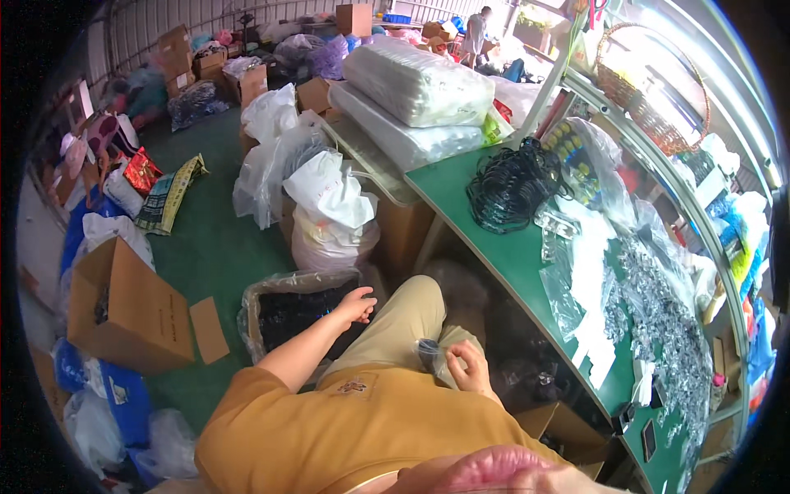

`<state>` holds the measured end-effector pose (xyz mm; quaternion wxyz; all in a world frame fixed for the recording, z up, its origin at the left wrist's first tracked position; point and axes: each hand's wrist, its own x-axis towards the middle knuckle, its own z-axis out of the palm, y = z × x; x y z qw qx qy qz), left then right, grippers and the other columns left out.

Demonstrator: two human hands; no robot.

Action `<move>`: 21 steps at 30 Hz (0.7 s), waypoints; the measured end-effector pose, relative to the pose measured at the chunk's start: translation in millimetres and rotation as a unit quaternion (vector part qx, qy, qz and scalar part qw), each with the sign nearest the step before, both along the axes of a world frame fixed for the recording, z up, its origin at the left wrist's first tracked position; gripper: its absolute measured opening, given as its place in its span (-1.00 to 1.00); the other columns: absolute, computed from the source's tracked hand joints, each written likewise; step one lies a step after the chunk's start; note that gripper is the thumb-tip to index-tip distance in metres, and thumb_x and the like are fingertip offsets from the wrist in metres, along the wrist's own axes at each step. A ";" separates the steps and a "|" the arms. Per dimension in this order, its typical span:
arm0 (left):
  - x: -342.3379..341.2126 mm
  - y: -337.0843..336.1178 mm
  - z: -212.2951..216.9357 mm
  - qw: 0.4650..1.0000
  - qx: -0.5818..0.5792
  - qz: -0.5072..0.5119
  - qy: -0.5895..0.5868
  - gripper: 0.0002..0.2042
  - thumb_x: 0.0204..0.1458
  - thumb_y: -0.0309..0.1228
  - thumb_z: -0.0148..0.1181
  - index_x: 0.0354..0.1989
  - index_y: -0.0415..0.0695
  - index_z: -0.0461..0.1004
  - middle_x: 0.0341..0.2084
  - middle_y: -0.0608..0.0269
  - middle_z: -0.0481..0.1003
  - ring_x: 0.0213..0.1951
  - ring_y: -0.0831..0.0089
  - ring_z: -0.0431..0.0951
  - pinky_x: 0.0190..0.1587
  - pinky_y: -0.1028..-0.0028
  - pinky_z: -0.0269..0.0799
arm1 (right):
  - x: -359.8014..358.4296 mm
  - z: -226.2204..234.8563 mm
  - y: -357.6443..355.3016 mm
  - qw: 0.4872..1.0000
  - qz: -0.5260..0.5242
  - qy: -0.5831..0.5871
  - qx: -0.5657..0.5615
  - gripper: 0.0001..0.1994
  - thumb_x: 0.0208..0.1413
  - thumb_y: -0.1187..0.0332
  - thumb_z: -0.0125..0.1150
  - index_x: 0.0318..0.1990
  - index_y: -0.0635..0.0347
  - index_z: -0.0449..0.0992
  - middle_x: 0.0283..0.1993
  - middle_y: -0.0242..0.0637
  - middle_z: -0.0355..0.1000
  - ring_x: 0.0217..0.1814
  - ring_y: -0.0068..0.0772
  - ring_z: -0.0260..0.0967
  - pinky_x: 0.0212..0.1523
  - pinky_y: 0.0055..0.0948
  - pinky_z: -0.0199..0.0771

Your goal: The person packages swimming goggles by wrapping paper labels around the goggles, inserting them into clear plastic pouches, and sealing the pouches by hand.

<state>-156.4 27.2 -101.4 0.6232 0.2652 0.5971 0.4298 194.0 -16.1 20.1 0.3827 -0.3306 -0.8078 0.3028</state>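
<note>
On the person's lap, just left of the green table (510, 255), the right hand (471, 368) pinches a small clear bag (440, 356) with fingers closed on its upper edge. The bag is crumpled and see-through, with something dark at its left end; what that is cannot be made out. Farther left of the table, the left hand (355, 306) reaches into a plastic-lined box (284, 317) of dark small parts; its fingers curl down loosely, and whether they grip anything cannot be told. The box's near side is hidden behind the arm. On the table lie a coil of black rings (510, 185), clear packets and a heap of small silver pieces (666, 329). Beyond the box stand white sacks (329, 210), and an open carton (123, 309) sits far left of the table.
</note>
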 end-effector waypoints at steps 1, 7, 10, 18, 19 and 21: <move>1.8 2.1 -0.3 1.000 0.002 0.000 -0.001 -0.38 0.22 -0.33 0.26 0.44 -0.04 0.19 -0.52 0.40 0.42 -0.56 0.60 0.40 -0.45 0.45 0.49 | -0.9 1.7 -0.3 1.000 0.002 0.002 -0.008 -0.95 0.20 0.51 0.26 -0.24 0.30 0.55 -0.31 -0.12 0.47 -0.22 -0.08 0.45 -0.19 -0.27 0.43; 13.7 7.1 -2.7 0.999 0.035 -0.009 0.022 -0.47 0.22 -0.35 0.26 0.34 -0.13 0.30 -0.50 0.37 0.46 -0.54 0.60 0.42 -0.48 0.52 0.43 | -2.0 2.8 -0.2 1.000 -0.004 -0.004 0.003 -0.94 0.20 0.50 0.26 -0.26 0.31 0.56 -0.33 -0.14 0.47 -0.25 -0.12 0.46 -0.21 -0.30 0.44; 22.5 8.8 6.5 0.995 0.086 -0.033 0.047 -0.54 0.22 -0.35 0.26 0.27 -0.17 0.37 -0.48 0.36 0.49 -0.54 0.60 0.43 -0.48 0.53 0.41 | -1.3 1.0 0.4 1.000 -0.004 -0.004 -0.004 -0.94 0.21 0.50 0.25 -0.26 0.31 0.56 -0.32 -0.14 0.47 -0.25 -0.14 0.47 -0.21 -0.32 0.44; 69.8 -2.6 52.4 0.923 0.365 -0.004 0.122 -0.51 0.16 -0.28 0.34 0.24 -0.11 0.40 -0.17 0.18 0.57 -0.14 0.36 0.63 -0.10 0.40 0.56 | -3.9 1.7 -0.1 1.000 0.000 0.007 -0.014 -0.93 0.22 0.49 0.25 -0.25 0.32 0.56 -0.30 -0.13 0.48 -0.24 -0.14 0.47 -0.20 -0.32 0.45; 78.3 -9.4 66.3 0.924 0.363 -0.004 0.121 -0.51 0.16 -0.28 0.34 0.24 -0.11 0.40 -0.17 0.18 0.57 -0.14 0.36 0.63 -0.10 0.40 0.56 | -3.9 2.1 1.2 1.000 -0.003 -0.002 -0.014 -0.94 0.21 0.50 0.25 -0.24 0.32 0.56 -0.30 -0.13 0.48 -0.24 -0.14 0.47 -0.20 -0.33 0.45; 98.4 -34.2 134.0 0.796 0.500 -0.142 0.311 -0.37 0.11 -0.17 0.39 0.32 -0.12 0.34 0.10 0.06 0.48 0.21 0.22 0.46 0.27 0.24 0.34 | -1.5 -0.4 1.2 1.000 -0.014 -0.009 -0.016 -0.94 0.21 0.50 0.25 -0.24 0.32 0.56 -0.29 -0.13 0.48 -0.23 -0.15 0.47 -0.20 -0.33 0.45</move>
